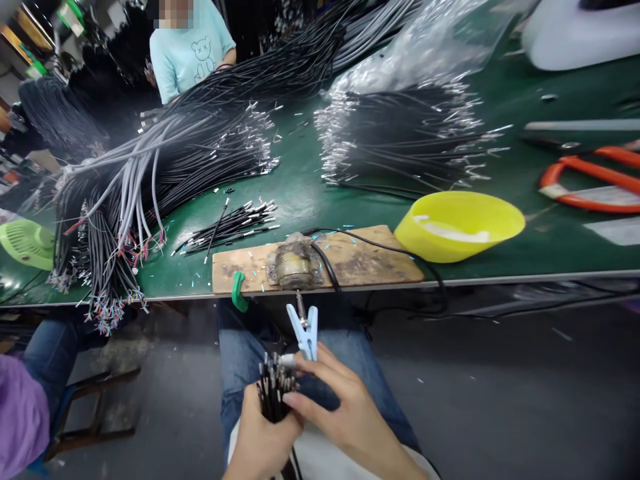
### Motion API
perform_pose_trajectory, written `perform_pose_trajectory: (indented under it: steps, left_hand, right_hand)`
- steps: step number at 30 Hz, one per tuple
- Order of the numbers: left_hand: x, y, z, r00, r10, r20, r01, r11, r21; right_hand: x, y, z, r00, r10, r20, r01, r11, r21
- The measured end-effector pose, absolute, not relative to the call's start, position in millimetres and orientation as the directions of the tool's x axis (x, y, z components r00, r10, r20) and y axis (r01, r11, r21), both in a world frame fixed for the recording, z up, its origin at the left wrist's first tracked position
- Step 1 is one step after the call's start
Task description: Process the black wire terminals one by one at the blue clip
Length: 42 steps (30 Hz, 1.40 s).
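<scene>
Low in the head view, my left hand [267, 433] is closed round a bundle of black cables [274, 383], their cut, pale-tipped ends pointing up. My right hand [340, 407] is at the bundle's right side, thumb against the cable ends and index finger stretched above them, with a gap between. A small white piece [287, 360] shows at that fingertip; I cannot tell whether it is a wrap or a separate thing. Just beyond, a light-blue clothespin [304, 330] hangs at the metal shaft [300, 303] of a small round motor [294, 265].
The motor sits on a wooden board [370, 260] at the edge of the green table [295, 160], beside a green clip [239, 291]. Short black cables [235, 223], a yellow container [425, 233], orange-handled scissors [565, 180] and large cable piles [395, 133] lie around. A person [193, 53] works opposite.
</scene>
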State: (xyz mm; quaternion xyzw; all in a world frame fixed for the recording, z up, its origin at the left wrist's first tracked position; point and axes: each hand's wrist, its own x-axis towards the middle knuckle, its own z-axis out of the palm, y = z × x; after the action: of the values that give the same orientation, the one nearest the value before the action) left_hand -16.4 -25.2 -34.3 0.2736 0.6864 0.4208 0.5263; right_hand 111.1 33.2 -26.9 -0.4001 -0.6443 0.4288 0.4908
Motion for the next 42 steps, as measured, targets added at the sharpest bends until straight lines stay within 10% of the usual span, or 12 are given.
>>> perform_pose_trajectory:
  steps: [10,21,28,33,42]
  left_hand:
    - [-2.9,-23.4,-28.5,-0.107,0.811,-0.575,-0.193,0.550,0.812]
    - [7.2,-12.5,-22.7,-0.305,0.790,-0.532,-0.355,0.424,0.833]
    - [-6.5,-14.4,-29.8,0.015,0.827,-0.562,-0.505,0.491,0.710]
    - [-10.6,-9.9,-16.3,0.073,0.787,-0.613,-0.454,0.573,0.682]
    - [-2.7,-12.4,-8.0,0.054,0.810,-0.584,-0.297,0.571,0.765]
  right_hand:
    - [113.3,34.4,-23.2,-0.212,0.923,0.322,0.098,0.348,-0.932]
    - [101.5,31.7,-20.7,0.027,0.802,0.596,0.288,0.565,-0.773]
    - [99.7,29.2,-32.9,-0.108,0.977,0.182,-0.265,0.148,-0.953]
    - [101.2,29.1,-33.2,-0.275,0.950,-0.147,-0.567,-0.283,-0.774]
    - [109.9,26.8,-18.2,-0.157,0.986,-0.064,-0.414,-0.124,-0.902]
